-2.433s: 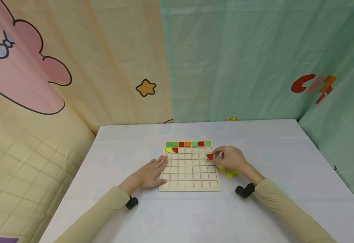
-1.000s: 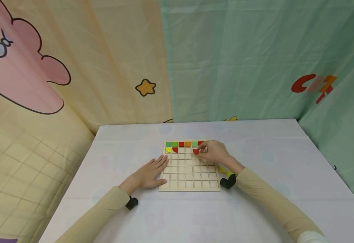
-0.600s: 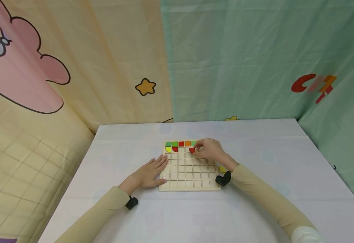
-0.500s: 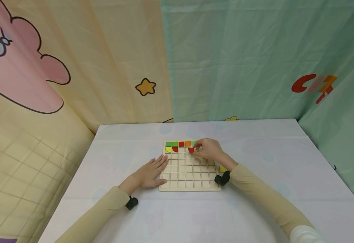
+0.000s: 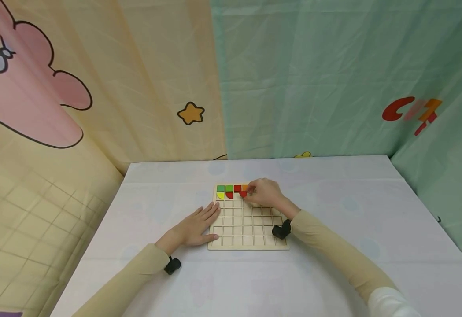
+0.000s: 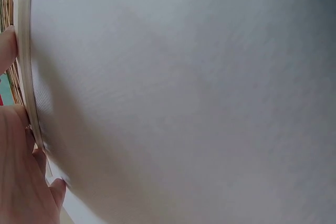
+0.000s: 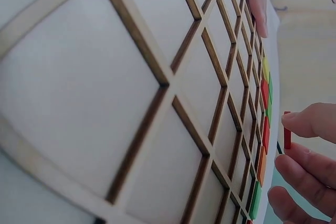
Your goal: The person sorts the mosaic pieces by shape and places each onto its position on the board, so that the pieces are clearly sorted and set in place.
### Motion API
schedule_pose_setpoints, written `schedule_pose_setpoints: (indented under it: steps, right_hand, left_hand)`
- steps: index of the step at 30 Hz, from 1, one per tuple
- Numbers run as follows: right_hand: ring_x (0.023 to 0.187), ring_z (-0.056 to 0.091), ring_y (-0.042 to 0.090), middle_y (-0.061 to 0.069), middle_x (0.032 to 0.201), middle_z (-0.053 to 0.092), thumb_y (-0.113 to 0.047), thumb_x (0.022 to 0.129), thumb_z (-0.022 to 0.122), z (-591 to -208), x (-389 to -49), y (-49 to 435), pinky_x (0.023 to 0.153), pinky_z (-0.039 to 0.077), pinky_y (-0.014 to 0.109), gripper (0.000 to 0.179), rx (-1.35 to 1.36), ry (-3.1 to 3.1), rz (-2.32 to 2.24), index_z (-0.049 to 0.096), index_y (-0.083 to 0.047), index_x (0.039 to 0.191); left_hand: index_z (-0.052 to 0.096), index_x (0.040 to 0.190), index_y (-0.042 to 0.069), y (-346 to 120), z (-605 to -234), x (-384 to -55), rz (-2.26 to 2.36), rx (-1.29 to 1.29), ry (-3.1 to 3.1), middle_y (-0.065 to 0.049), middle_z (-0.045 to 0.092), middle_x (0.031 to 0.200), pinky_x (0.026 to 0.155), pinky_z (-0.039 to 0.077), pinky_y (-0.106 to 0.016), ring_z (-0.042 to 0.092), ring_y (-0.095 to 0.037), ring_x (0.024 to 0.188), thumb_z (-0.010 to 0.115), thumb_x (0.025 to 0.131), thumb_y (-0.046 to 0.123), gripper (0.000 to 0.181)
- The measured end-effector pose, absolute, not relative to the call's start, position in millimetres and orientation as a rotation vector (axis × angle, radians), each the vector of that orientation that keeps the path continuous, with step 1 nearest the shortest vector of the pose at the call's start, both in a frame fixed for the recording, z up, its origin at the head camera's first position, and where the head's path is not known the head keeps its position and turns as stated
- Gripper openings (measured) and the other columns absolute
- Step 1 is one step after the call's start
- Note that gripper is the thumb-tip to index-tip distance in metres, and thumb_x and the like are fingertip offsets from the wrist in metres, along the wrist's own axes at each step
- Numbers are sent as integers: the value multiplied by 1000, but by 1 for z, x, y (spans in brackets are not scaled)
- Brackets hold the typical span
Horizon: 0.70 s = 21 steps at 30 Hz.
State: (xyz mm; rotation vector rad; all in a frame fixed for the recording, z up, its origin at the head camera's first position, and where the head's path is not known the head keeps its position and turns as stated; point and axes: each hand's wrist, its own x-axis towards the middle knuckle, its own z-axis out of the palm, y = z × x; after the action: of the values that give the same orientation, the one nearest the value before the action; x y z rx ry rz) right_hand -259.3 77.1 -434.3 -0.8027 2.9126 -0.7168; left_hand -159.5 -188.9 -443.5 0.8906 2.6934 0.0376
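Note:
A wooden grid board (image 5: 247,224) lies on the table. Its far row holds green, red and orange square tiles, partly covered by my right hand. In the second row sit a yellow quarter-circle tile (image 5: 220,195) and a red quarter-circle tile (image 5: 229,195). My left hand (image 5: 195,225) rests with spread, straight fingers on the board's left edge. Between thumb and fingertips my right hand (image 5: 267,193) pinches another red quarter-circle tile (image 5: 242,194), over the second row right of the placed red one. In the right wrist view this red tile (image 7: 287,130) shows edge-on, raised off the board.
A white cloth covers the table (image 5: 231,281). Patterned curtains (image 5: 318,79) stand behind and beside it. A black wrist camera (image 5: 281,230) on the right arm overlaps the board's right edge. The yellow pieces seen earlier on the right are hidden.
My right hand has carried the red quarter-circle tile leftward from the board's right side to above the second row. The left hand has stayed still.

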Motion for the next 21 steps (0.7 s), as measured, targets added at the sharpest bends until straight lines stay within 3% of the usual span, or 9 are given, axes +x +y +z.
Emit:
schedule_pose_setpoints:
  steps: [10, 21]
  right_hand:
    - [76, 65, 10, -6, 87, 73, -34, 81, 76, -438, -264, 65, 58, 49, 21, 20, -744, 2906, -698, 75, -17, 91]
    - [71, 63, 7, -8, 84, 72, -33, 82, 74, -443, -267, 58, 57, 47, 22, 19, -702, 2874, -677, 75, -18, 95]
  left_hand:
    - [11, 155, 7, -189, -445, -160, 15, 890, 2704, -8, 4, 163, 121, 17, -47, 3, -25, 151, 37, 96, 61, 84]
    - [11, 155, 6, -190, -446, -160, 21, 901, 2705, -9, 5, 163, 121, 17, -47, 4, -25, 151, 37, 96, 60, 84]
